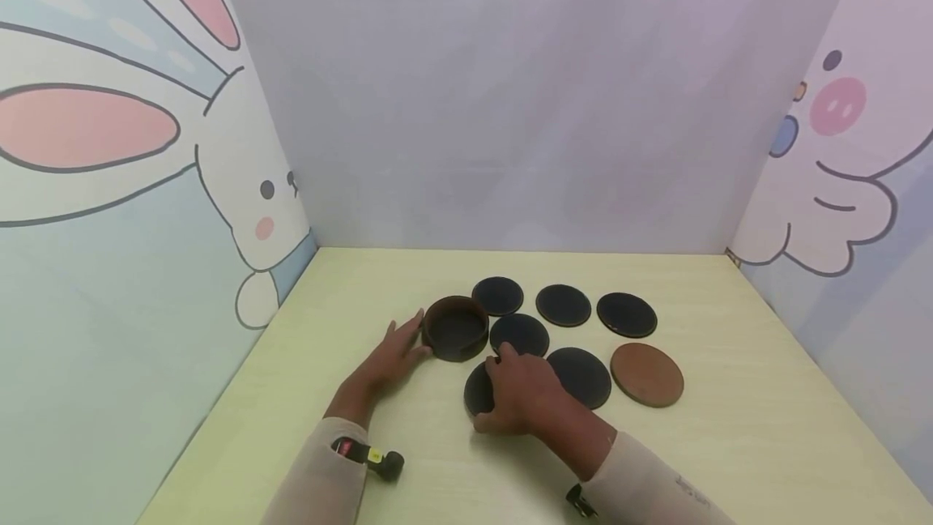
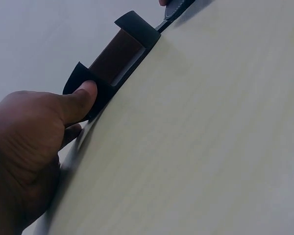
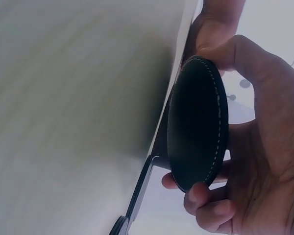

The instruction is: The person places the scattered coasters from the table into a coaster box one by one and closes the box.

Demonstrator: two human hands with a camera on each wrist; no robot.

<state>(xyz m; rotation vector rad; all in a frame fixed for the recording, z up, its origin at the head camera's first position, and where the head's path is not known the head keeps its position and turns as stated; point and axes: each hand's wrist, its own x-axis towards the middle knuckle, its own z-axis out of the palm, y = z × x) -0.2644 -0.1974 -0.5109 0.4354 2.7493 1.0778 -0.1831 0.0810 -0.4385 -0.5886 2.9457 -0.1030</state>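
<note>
A round dark coaster holder (image 1: 436, 351) with a brown inside stands on the table. My left hand (image 1: 394, 356) holds its left side, the thumb against the outer wall in the left wrist view. That view also shows a cut-out in the wall of the holder (image 2: 132, 20). My right hand (image 1: 526, 394) grips a round black coaster (image 3: 196, 122) with pale stitching round its edge, thumb on one side and fingertips on the other. In the right wrist view the coaster is tilted up off the table; in the head view my hand covers part of it.
Several other coasters lie flat beyond and right of my right hand: black ones such as the near one (image 1: 583, 379) and the far right one (image 1: 627, 314), and a brown one (image 1: 647, 374). A grey back wall (image 1: 481, 120) and printed side panels enclose the pale table (image 1: 729, 444).
</note>
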